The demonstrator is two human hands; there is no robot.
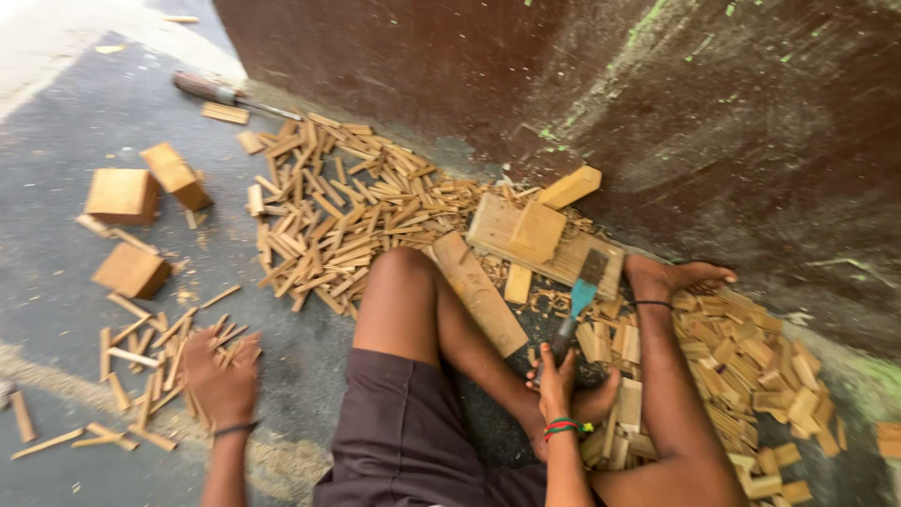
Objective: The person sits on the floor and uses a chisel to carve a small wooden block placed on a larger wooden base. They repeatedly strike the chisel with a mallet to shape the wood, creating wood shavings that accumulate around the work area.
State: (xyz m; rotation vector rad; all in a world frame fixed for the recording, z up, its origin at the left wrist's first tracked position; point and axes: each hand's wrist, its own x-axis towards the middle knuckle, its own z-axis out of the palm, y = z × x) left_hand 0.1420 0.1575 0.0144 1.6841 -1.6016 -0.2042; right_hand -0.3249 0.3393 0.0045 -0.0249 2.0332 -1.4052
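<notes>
The person is sitting on the dark floor [66, 122] with legs spread, facing a brown wall [563, 75]. The right hand [556, 376] is gripping the handle of a chisel [577, 305]; its fingers are clenched around the handle, and the blue part and the blade are pointing away toward a flat wooden board [554, 246] lying by the wall. The left hand [222, 383] is reaching down to the scattered thin wooden sticks [160, 361] on the left; the fingers are spread over them, and I cannot tell if they are already grasping any stick.

The risks I am judging from this: the chisel is lying between 2 bare legs, and the bare right foot [671, 277] is just beside the board, so a slip of the blade could be cutting the skin. The head is turning toward the left pile while the right hand is holding the sharp tool, so the tool is not being watched. The big heap of cut pieces [328, 216] and the wood blocks [122, 195] are all loose, so splinters are also a danger for bare hands and feet.
</notes>
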